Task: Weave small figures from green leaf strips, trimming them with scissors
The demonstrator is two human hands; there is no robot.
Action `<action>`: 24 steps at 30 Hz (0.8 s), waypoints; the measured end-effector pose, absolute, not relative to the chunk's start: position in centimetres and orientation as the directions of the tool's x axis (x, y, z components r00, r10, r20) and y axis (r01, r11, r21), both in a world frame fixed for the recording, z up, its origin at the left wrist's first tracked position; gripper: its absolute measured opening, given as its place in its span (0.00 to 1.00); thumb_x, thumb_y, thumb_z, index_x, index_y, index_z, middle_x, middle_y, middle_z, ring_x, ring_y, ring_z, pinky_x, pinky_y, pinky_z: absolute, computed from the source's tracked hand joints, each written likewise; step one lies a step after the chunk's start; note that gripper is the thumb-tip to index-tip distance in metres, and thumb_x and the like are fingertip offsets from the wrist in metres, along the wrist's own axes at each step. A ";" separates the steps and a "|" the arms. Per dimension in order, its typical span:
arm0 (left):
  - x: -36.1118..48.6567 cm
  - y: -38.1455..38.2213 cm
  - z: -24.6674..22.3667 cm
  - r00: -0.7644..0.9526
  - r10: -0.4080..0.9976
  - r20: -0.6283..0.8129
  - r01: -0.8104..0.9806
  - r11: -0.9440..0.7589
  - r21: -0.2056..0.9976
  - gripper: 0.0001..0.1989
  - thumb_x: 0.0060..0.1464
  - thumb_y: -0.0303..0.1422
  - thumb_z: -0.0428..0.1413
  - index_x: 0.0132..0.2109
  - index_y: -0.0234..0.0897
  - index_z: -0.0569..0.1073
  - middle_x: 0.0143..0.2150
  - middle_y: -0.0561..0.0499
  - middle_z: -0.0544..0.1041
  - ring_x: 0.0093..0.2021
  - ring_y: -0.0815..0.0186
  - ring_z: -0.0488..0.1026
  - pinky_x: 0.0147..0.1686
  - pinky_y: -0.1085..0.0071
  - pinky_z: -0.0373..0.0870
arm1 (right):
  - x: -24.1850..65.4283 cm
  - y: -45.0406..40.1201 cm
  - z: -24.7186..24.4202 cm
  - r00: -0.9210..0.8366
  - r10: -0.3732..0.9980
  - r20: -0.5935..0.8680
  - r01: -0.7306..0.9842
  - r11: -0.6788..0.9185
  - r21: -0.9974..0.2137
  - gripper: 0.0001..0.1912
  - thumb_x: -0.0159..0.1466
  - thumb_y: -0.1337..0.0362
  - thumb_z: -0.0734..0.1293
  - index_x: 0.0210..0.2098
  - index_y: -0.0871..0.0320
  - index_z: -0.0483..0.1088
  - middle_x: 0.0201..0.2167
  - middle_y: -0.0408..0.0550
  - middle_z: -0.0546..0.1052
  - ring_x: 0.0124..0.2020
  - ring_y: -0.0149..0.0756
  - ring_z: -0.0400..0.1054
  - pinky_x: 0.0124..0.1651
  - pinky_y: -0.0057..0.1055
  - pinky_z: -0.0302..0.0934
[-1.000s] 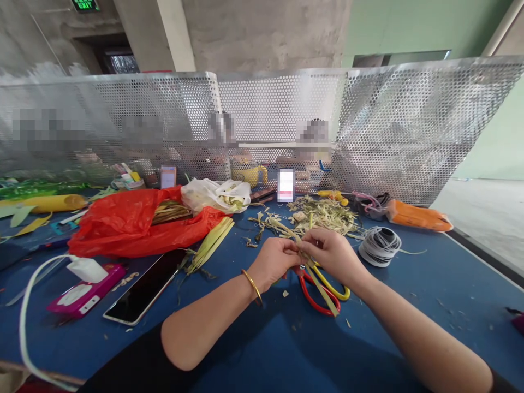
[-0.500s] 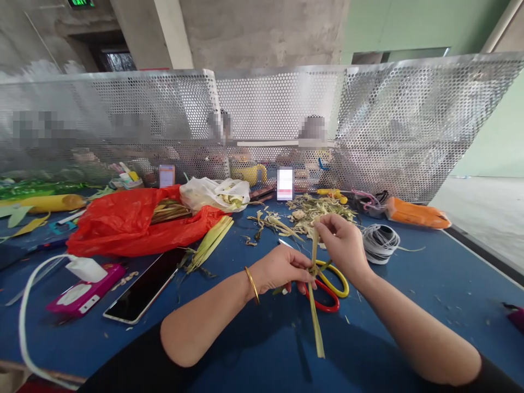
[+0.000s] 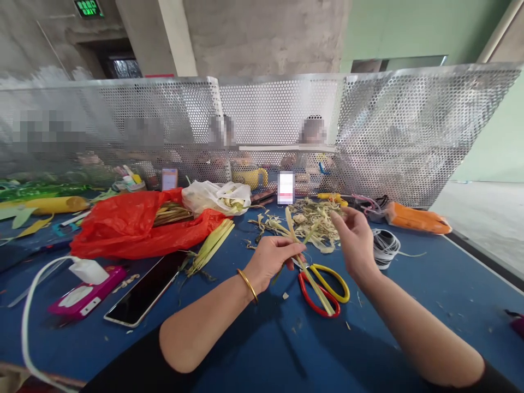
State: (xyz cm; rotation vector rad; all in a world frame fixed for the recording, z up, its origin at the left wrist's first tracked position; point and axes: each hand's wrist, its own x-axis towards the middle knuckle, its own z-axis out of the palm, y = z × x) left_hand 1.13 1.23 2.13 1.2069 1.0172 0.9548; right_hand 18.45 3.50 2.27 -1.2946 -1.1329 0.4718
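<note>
My left hand (image 3: 276, 259) pinches several crossed strips of pale green-yellow dried husk (image 3: 315, 284) between thumb and fingers. One long strip slants down to the right, and shorter ends stick out above the fingers. My right hand (image 3: 355, 240) is apart from the strips, to their right, with thumb and fingers parted and nothing visible between them. Beneath the strips lie scissors (image 3: 346, 285) with one red and one yellow handle loop; their blades are largely hidden. Behind my hands is a heap of dry husk scraps (image 3: 323, 218).
A red plastic bag (image 3: 118, 229), a white bag (image 3: 208, 196) and a husk bundle (image 3: 213, 243) lie left. Nearer are a dark phone (image 3: 143, 292) and a purple power strip (image 3: 85, 295). A cord spool (image 3: 385, 248) and orange packet (image 3: 417, 218) sit right. A perforated metal screen (image 3: 278, 114) stands behind.
My right hand has let go of the husk strip and moved right. My left hand has shifted slightly left, and the long strip now leans with its top to the left.
</note>
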 end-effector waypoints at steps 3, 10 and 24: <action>1.0 1.5 1.7 0.276 0.957 -0.088 -0.030 0.100 0.995 0.10 0.45 0.36 0.63 0.25 0.33 0.77 0.25 0.48 0.77 0.18 0.75 0.63 0.17 0.77 0.55 | 17.6 3.1 2.2 0.062 0.998 0.021 -0.034 0.023 -0.999 0.21 0.52 0.47 0.70 0.30 0.60 0.70 0.18 0.38 0.64 0.18 0.26 0.55 0.22 0.26 0.51; 1.1 1.8 0.9 0.343 0.935 -0.088 -0.052 0.113 0.992 0.11 0.45 0.38 0.63 0.26 0.33 0.77 0.25 0.48 0.78 0.17 0.75 0.63 0.20 0.75 0.59 | 16.6 2.5 1.2 0.014 1.000 -0.009 -0.114 -0.007 -0.993 0.19 0.49 0.50 0.72 0.24 0.60 0.70 0.16 0.38 0.64 0.16 0.24 0.54 0.19 0.24 0.50; 0.6 2.6 1.0 0.204 0.945 -0.254 -0.232 0.299 0.926 0.08 0.44 0.33 0.64 0.30 0.31 0.78 0.28 0.45 0.79 0.25 0.70 0.74 0.27 0.74 0.67 | 18.4 1.0 4.6 -0.191 0.565 0.803 0.698 0.653 -0.294 0.09 0.65 0.63 0.61 0.30 0.56 0.69 0.29 0.47 0.72 0.32 0.36 0.65 0.37 0.33 0.57</action>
